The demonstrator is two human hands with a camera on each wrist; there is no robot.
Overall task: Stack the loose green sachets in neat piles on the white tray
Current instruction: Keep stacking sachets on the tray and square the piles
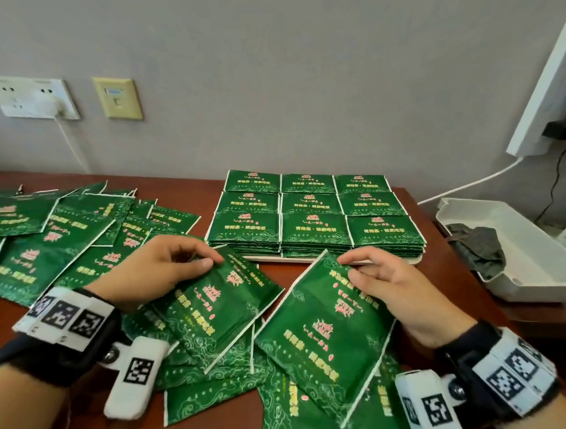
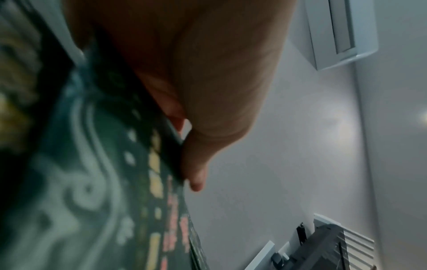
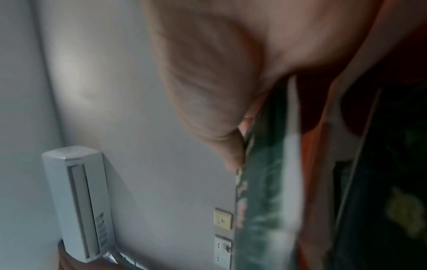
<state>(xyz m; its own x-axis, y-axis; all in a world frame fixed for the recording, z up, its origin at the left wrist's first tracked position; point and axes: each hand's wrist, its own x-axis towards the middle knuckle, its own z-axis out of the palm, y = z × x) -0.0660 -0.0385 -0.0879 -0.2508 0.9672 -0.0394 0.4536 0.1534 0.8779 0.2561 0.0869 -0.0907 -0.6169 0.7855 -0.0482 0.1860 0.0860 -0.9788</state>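
Green sachets stand in neat piles (image 1: 312, 213), three rows deep, on the white tray (image 1: 309, 259) at the table's middle back. My left hand (image 1: 167, 268) pinches the far corner of one green sachet (image 1: 221, 308), thumb on top, lifting it off the loose heap (image 1: 65, 230). My right hand (image 1: 385, 284) pinches the upper edge of a second sachet (image 1: 326, 335), tilted up just in front of the tray. In the left wrist view the fingers (image 2: 196, 164) grip a blurred sachet (image 2: 97, 182). The right wrist view shows fingers (image 3: 233, 155) on a sachet edge (image 3: 265, 182).
More loose sachets lie under my hands near the front edge (image 1: 218, 395). A white plastic bin (image 1: 530, 255) with a dark cloth sits at the right. Wall sockets (image 1: 33, 97), a white cable and a wall-mounted white unit (image 1: 549, 95) border the brown table (image 1: 209, 185).
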